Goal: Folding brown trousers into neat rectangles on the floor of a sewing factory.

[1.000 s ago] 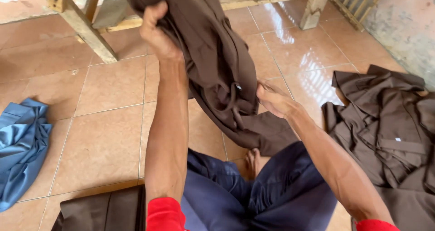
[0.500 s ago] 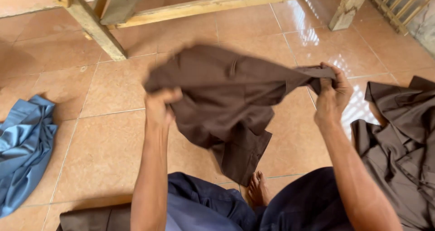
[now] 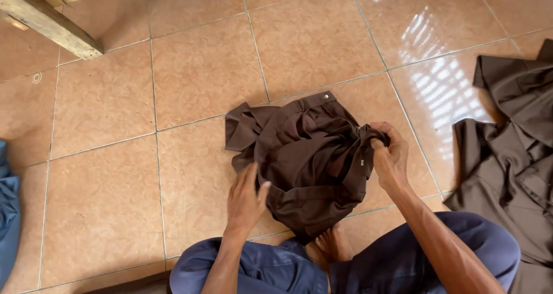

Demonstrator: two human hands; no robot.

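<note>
A crumpled dark brown garment (image 3: pixel 305 155) lies on the tan floor tiles in front of my crossed legs in blue trousers (image 3: pixel 397 259). My right hand (image 3: pixel 389 155) grips a bunched fold at the garment's right edge. Spread flat, my left hand (image 3: pixel 245 199) rests on the tile at the garment's lower left edge, fingers touching the cloth. A bare foot (image 3: pixel 331 245) shows just below the garment.
A pile of brown clothes (image 3: pixel 512 155) lies at the right. Blue cloth (image 3: pixel 8 225) sits at the left edge. A wooden furniture leg (image 3: pixel 49 20) slants across the top left corner. Glossy tiles (image 3: pixel 201 69) stretch beyond.
The garment was held up and stretched between both hands; now it lies crumpled on the floor. My left hand has let go and rests beside it. The view has tilted downward.
</note>
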